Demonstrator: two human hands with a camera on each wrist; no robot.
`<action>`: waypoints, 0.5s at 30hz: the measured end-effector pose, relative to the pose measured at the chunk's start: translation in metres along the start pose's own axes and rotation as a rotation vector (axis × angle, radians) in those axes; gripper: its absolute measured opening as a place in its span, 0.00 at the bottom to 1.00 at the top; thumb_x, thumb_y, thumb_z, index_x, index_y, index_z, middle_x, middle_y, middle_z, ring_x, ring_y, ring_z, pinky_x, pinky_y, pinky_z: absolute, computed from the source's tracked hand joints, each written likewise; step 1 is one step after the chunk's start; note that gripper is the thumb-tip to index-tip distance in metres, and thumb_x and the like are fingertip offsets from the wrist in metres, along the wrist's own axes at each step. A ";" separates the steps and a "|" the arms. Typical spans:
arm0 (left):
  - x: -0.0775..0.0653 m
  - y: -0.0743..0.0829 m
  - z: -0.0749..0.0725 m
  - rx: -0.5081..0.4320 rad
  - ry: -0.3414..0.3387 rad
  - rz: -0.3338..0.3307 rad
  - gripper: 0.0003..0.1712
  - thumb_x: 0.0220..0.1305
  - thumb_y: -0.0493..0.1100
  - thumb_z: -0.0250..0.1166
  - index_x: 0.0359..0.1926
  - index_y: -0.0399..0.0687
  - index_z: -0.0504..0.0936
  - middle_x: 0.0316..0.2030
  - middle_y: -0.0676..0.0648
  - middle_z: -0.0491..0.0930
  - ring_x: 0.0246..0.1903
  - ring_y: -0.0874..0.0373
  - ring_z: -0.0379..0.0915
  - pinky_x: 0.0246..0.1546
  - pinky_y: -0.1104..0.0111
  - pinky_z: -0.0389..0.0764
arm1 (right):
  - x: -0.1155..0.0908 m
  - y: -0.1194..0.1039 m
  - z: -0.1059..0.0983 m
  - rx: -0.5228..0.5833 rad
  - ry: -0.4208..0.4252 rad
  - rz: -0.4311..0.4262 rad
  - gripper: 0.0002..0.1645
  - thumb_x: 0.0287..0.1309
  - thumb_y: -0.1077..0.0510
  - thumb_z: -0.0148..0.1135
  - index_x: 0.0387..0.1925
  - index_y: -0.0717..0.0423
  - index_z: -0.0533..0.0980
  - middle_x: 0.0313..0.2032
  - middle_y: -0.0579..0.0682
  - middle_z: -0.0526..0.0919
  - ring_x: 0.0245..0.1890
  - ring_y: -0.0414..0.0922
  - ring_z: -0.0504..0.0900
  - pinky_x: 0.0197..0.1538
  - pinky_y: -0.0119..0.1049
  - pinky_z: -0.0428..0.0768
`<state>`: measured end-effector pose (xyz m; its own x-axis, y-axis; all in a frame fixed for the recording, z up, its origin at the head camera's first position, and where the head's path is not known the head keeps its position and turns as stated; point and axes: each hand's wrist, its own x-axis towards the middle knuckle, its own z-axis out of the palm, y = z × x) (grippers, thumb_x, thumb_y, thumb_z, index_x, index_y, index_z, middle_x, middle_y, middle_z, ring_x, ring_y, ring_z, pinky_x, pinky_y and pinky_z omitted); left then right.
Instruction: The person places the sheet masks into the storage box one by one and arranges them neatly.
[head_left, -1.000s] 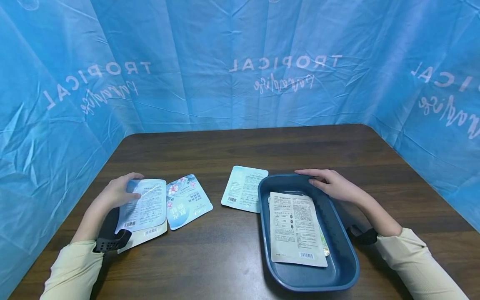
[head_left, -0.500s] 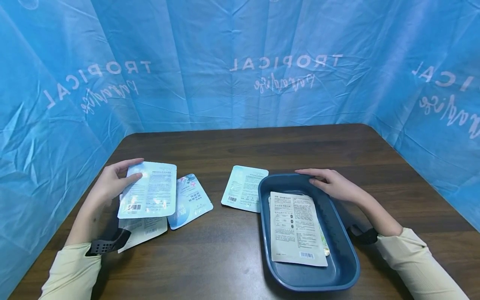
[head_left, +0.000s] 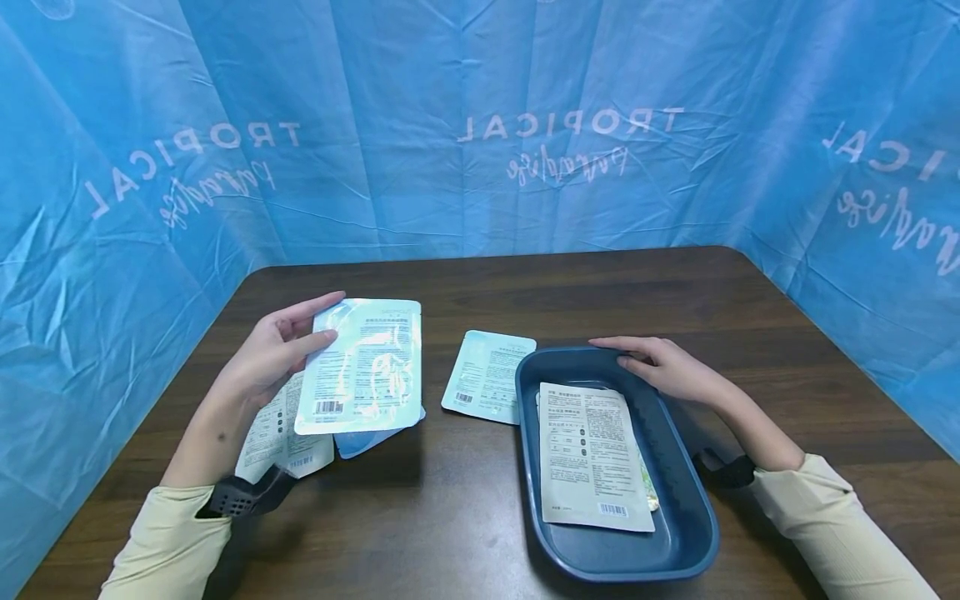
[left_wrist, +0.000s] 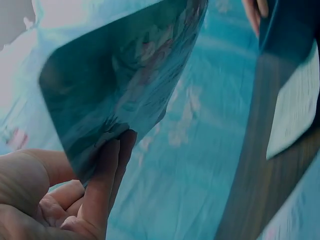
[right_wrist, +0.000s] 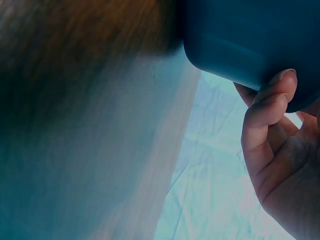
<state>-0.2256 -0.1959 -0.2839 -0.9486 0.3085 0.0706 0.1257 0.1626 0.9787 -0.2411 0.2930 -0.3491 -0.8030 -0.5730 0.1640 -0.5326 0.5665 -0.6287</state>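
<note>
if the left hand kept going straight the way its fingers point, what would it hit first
Holding a shiny pale-blue flat packet, the left hand would likely pass over the dark-brown wood-grain table and first meet the blue printed sheet behind it, though depth is unclear.

Sachet (head_left: 592, 458) in tray (head_left: 681, 492) (second sachet (head_left: 484, 377) outside, left).

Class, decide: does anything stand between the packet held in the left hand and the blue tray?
Nothing visible blocks the held packet at its height; below, a pale flat packet lies on the table between it and the blue tray.
</note>
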 end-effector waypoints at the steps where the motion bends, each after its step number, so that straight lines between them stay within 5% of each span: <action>1: 0.002 0.003 0.006 -0.012 -0.021 0.006 0.32 0.66 0.33 0.57 0.69 0.38 0.58 0.45 0.49 0.77 0.37 0.55 0.80 0.32 0.67 0.80 | 0.000 0.000 0.000 -0.003 0.001 0.000 0.25 0.65 0.68 0.50 0.63 0.60 0.66 0.58 0.58 0.72 0.55 0.55 0.73 0.53 0.55 0.70; 15: 0.028 0.015 0.085 -0.239 -0.305 0.015 0.35 0.61 0.24 0.53 0.69 0.36 0.55 0.57 0.34 0.68 0.42 0.50 0.76 0.38 0.60 0.80 | 0.001 0.003 0.001 0.006 0.000 0.018 0.24 0.66 0.69 0.49 0.63 0.59 0.67 0.59 0.58 0.72 0.52 0.52 0.74 0.51 0.53 0.71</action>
<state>-0.2261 -0.1051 -0.2836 -0.8126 0.5797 0.0601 0.0339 -0.0559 0.9979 -0.2431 0.2936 -0.3520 -0.8126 -0.5625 0.1525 -0.5163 0.5734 -0.6361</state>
